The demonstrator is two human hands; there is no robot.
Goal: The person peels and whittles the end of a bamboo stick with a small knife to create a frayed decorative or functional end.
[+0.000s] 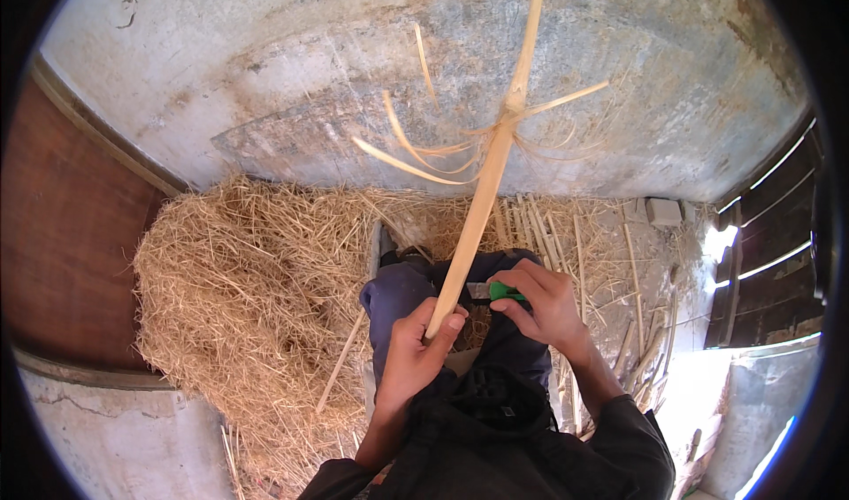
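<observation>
A long pale strip, which looks like split bamboo (485, 204), slants up and away in front of me. My left hand (423, 336) is closed around its near end. Thin curled shavings (416, 166) stay attached around a node in its upper part and spread to both sides. My right hand (546, 304) grips the green handle of a knife (508, 292). The short, flat blade points left, close beside the strip just above my left hand; whether it touches the strip I cannot tell.
A large heap of straw-like shavings (248, 279) lies on the left. Thin sticks (632, 270) are scattered on the floor at the right, near a grey block (663, 212). A stained wall (309, 84) rises ahead, a brown panel (80, 252) stands at the left, and dark boards (769, 270) at the right.
</observation>
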